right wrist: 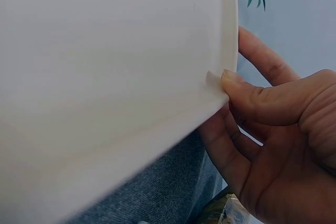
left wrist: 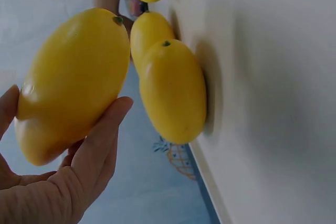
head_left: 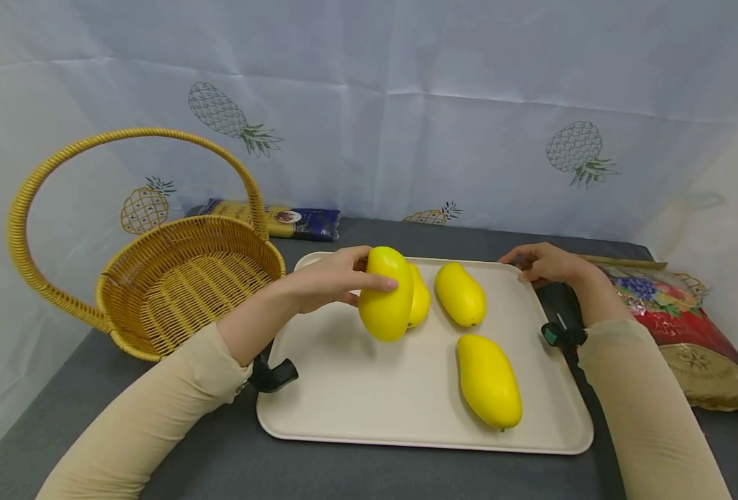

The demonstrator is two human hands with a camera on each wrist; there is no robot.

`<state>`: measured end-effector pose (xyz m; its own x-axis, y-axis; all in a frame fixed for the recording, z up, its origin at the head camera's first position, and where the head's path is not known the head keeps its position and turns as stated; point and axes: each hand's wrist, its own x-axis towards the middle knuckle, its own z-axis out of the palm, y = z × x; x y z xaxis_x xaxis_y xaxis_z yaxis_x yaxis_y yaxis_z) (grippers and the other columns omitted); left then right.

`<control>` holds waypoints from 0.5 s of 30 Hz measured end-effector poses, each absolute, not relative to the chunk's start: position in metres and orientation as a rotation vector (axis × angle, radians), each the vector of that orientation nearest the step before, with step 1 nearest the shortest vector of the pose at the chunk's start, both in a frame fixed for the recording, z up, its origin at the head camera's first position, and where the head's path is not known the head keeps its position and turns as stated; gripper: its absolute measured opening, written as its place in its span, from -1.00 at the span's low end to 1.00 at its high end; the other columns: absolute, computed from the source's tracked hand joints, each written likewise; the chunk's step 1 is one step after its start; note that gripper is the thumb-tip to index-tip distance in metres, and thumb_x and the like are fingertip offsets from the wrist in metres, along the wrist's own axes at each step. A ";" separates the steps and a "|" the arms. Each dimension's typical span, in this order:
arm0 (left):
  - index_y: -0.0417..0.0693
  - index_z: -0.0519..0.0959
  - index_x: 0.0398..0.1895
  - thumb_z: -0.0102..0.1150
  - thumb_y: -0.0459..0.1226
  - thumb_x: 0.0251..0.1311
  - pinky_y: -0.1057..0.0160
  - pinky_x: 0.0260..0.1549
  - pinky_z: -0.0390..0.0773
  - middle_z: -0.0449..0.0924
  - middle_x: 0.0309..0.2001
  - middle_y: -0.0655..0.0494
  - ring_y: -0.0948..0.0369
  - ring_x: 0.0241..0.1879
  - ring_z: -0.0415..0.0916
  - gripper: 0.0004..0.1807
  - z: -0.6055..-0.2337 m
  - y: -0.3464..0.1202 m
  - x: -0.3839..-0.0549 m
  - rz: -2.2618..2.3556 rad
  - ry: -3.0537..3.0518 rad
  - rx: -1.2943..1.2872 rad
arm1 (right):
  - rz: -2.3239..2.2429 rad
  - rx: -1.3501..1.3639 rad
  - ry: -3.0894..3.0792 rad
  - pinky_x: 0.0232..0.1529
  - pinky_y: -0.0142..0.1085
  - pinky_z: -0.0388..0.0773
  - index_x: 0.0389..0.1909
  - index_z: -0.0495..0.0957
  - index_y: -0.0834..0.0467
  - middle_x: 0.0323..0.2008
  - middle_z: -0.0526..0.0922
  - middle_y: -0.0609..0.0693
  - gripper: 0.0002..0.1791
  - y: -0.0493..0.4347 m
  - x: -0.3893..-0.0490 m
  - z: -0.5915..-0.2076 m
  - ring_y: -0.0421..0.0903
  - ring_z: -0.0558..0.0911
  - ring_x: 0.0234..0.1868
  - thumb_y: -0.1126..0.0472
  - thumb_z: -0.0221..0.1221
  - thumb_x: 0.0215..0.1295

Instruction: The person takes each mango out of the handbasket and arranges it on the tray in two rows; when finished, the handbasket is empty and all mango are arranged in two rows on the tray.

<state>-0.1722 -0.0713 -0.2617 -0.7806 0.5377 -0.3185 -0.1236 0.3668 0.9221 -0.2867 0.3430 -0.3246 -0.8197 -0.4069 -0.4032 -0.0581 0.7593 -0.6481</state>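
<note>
A yellow mango (head_left: 386,298) is gripped between the thumb and fingers of my left hand (head_left: 328,279), above the left part of a cream tray (head_left: 369,403). In the left wrist view the held mango (left wrist: 76,77) tilts in the grip. Partly behind it in the head view is another mango (head_left: 418,297) on the tray. Two more lie farther right: one mango (head_left: 461,294) toward the back and one mango (head_left: 489,382) nearer the front. My right hand (head_left: 546,264) pinches the tray's back right corner, its thumb on the rim in the right wrist view.
A yellow wicker basket (head_left: 194,292) with a tall handle stands left of the tray. Behind it lies a blue and gold packet (head_left: 309,223). A red and gold bag (head_left: 687,326) sits on the right. A pineapple-print cloth (head_left: 369,139) hangs behind the grey table (head_left: 219,451).
</note>
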 end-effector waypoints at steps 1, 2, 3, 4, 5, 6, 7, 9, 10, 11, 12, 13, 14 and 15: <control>-0.02 0.27 0.35 0.20 -0.12 0.29 -0.05 0.21 0.56 0.40 0.28 -0.01 0.03 0.27 0.40 -0.40 -0.263 -0.070 -0.172 1.443 2.032 0.353 | -0.864 -0.349 2.420 -0.19 -0.31 0.67 0.37 0.31 0.31 -0.08 0.57 0.25 -0.48 0.343 -0.287 -0.325 -0.08 0.62 -0.23 0.42 0.04 0.39; -0.02 0.27 0.35 0.19 -0.11 0.30 -0.04 0.20 0.57 0.41 0.27 -0.02 0.03 0.26 0.41 -0.40 -0.263 -0.069 -0.171 1.438 2.025 0.352 | -0.864 -0.350 2.421 -0.19 -0.30 0.67 0.37 0.30 0.31 -0.07 0.57 0.26 -0.47 0.343 -0.287 -0.325 -0.08 0.62 -0.23 0.42 0.04 0.39; -0.02 0.28 0.35 0.19 -0.11 0.30 -0.03 0.19 0.58 0.41 0.27 -0.01 0.03 0.25 0.41 -0.40 -0.264 -0.067 -0.170 1.432 2.018 0.353 | -0.864 -0.348 2.423 -0.19 -0.30 0.67 0.37 0.30 0.31 -0.06 0.57 0.27 -0.47 0.343 -0.287 -0.325 -0.08 0.63 -0.22 0.43 0.04 0.39; -0.01 0.28 0.35 0.18 -0.11 0.31 -0.02 0.18 0.59 0.42 0.26 -0.02 0.03 0.24 0.42 -0.41 -0.264 -0.066 -0.169 1.428 2.008 0.358 | -0.864 -0.349 2.425 -0.19 -0.30 0.67 0.37 0.30 0.31 -0.05 0.57 0.27 -0.47 0.343 -0.286 -0.325 -0.08 0.63 -0.22 0.43 0.04 0.39; 0.00 0.29 0.35 0.18 -0.11 0.31 -0.01 0.17 0.60 0.42 0.25 -0.02 0.03 0.22 0.43 -0.42 -0.265 -0.065 -0.168 1.423 2.000 0.367 | -0.865 -0.348 2.425 -0.18 -0.29 0.67 0.37 0.30 0.31 -0.04 0.57 0.27 -0.47 0.343 -0.286 -0.325 -0.07 0.64 -0.21 0.43 0.04 0.39; 0.00 0.29 0.35 0.18 -0.11 0.32 0.00 0.15 0.60 0.43 0.24 -0.02 0.04 0.21 0.44 -0.42 -0.266 -0.064 -0.167 1.418 1.992 0.373 | -0.866 -0.347 2.425 -0.18 -0.29 0.67 0.37 0.30 0.31 -0.04 0.57 0.28 -0.47 0.343 -0.286 -0.325 -0.07 0.64 -0.21 0.43 0.04 0.39; 0.00 0.30 0.35 0.17 -0.11 0.32 0.01 0.14 0.61 0.43 0.23 -0.03 0.04 0.19 0.45 -0.43 -0.267 -0.062 -0.167 1.412 1.986 0.379 | -0.867 -0.346 2.424 -0.18 -0.29 0.68 0.37 0.30 0.30 -0.03 0.57 0.28 -0.47 0.343 -0.286 -0.325 -0.07 0.64 -0.21 0.43 0.03 0.39; -0.01 0.32 0.33 0.18 -0.11 0.32 0.02 0.13 0.62 0.45 0.21 -0.02 0.05 0.16 0.46 -0.45 -0.269 -0.060 -0.165 1.396 1.975 0.375 | -0.871 -0.345 2.420 -0.17 -0.28 0.68 0.37 0.30 0.31 -0.03 0.57 0.28 -0.47 0.342 -0.286 -0.324 -0.07 0.64 -0.20 0.43 0.03 0.39; -0.02 0.33 0.32 0.17 -0.10 0.32 0.03 0.12 0.63 0.45 0.21 -0.03 0.06 0.15 0.47 -0.45 -0.271 -0.059 -0.164 1.385 1.972 0.374 | -0.871 -0.346 2.418 -0.16 -0.28 0.68 0.37 0.30 0.31 -0.03 0.57 0.28 -0.47 0.342 -0.286 -0.324 -0.07 0.64 -0.20 0.43 0.04 0.39; -0.03 0.33 0.31 0.17 -0.10 0.32 0.04 0.12 0.63 0.46 0.20 -0.03 0.07 0.15 0.48 -0.46 -0.272 -0.058 -0.163 1.372 1.973 0.367 | -0.873 -0.345 2.417 -0.16 -0.28 0.68 0.37 0.30 0.31 -0.03 0.57 0.28 -0.47 0.342 -0.286 -0.324 -0.07 0.64 -0.19 0.43 0.03 0.39; -0.05 0.34 0.30 0.17 -0.09 0.32 0.04 0.12 0.63 0.47 0.20 -0.02 0.08 0.14 0.49 -0.46 -0.274 -0.058 -0.162 1.361 1.972 0.356 | -0.872 -0.344 2.416 -0.15 -0.27 0.68 0.37 0.30 0.31 -0.03 0.57 0.28 -0.47 0.342 -0.286 -0.324 -0.07 0.64 -0.19 0.43 0.03 0.39; -0.07 0.35 0.29 0.17 -0.09 0.33 0.04 0.12 0.63 0.47 0.20 -0.03 0.08 0.13 0.50 -0.46 -0.275 -0.057 -0.161 1.350 1.970 0.353 | -0.872 -0.342 2.415 -0.14 -0.27 0.69 0.37 0.30 0.30 -0.03 0.57 0.28 -0.47 0.342 -0.286 -0.324 -0.06 0.65 -0.19 0.43 0.03 0.39; -0.07 0.36 0.29 0.17 -0.08 0.33 0.04 0.12 0.63 0.48 0.19 -0.02 0.09 0.13 0.50 -0.47 -0.276 -0.056 -0.160 1.340 1.967 0.353 | -0.872 -0.340 2.414 -0.14 -0.27 0.69 0.37 0.30 0.30 -0.03 0.57 0.28 -0.47 0.342 -0.286 -0.324 -0.06 0.65 -0.18 0.43 0.03 0.39; -0.08 0.38 0.28 0.17 -0.08 0.33 0.05 0.13 0.63 0.49 0.19 -0.02 0.10 0.13 0.50 -0.48 -0.278 -0.055 -0.159 1.332 1.964 0.355 | -0.871 -0.339 2.414 -0.13 -0.26 0.69 0.37 0.30 0.30 -0.02 0.57 0.28 -0.47 0.342 -0.286 -0.324 -0.06 0.65 -0.18 0.43 0.04 0.39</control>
